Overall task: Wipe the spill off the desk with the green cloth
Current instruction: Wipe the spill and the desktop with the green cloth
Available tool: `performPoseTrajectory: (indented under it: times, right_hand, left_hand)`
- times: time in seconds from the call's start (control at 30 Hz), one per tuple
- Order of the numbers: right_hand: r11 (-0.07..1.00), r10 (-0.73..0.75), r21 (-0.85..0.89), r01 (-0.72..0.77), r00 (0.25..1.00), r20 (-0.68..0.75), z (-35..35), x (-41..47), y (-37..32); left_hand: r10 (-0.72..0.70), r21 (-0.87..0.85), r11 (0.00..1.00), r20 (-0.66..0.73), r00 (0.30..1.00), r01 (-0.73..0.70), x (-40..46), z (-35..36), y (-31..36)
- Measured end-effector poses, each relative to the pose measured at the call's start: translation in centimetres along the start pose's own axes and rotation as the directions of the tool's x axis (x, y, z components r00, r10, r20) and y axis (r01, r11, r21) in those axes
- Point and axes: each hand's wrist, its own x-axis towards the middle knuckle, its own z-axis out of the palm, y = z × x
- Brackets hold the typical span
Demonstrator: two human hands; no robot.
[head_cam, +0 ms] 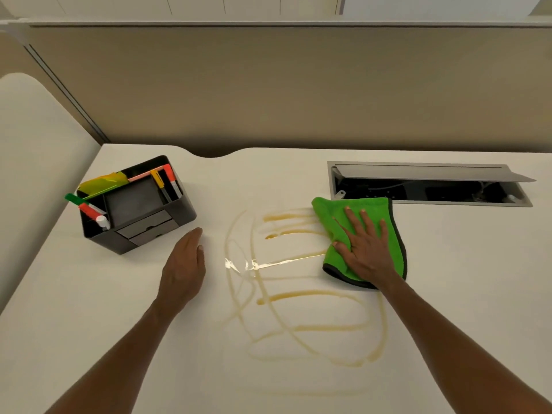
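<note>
A green cloth [334, 216] with a dark edge lies flat on the white desk [463, 279], right of centre. My right hand [366, 249] presses down on it with fingers spread. Amber streaks and loops of spill [301, 297] cover the middle of the desk, running from the cloth's left edge leftwards and toward me. Left of the spill, my left hand [183, 270] rests palm down on the desk, fingers together, holding nothing.
A black desk organiser [143, 222] with markers and highlighters stands at the back left, close to my left hand. An open cable hatch [430, 186] with a raised lid lies just behind the cloth. A partition wall [268, 85] closes the far side.
</note>
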Motion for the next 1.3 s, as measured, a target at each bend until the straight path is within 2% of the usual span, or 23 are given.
performPoseTrajectory:
  times: [0.17,0.37,0.67,0.93,1.3]
  right_hand:
    - [0.999,0.0,0.039,-0.001,1.0,0.014,0.3,0.3,-0.1]
    - [0.997,0.025,0.067,-0.026,1.0,0.017,0.4,0.3,-0.4]
    - [0.984,0.148,0.101,-0.147,0.989,0.006,0.8,1.1,-2.8]
    - [0.96,0.222,0.164,-0.225,0.974,0.037,0.9,2.6,-8.6]
    - [0.979,0.058,0.195,-0.059,0.998,0.012,2.2,6.7,-16.5]
  left_hand:
    - [0.05,0.033,0.998,0.071,0.996,-0.053,-0.3,0.3,-2.4]
    - [0.04,0.137,0.989,0.05,0.998,-0.047,-0.2,1.7,-3.9]
    - [0.04,0.1,0.994,0.007,0.999,-0.041,0.0,2.2,-3.8]
    - [0.024,0.112,0.993,0.024,0.999,-0.026,0.0,2.1,-3.8]
    - [0.0,0.061,0.998,0.028,1.0,-0.002,0.1,2.2,-3.9]
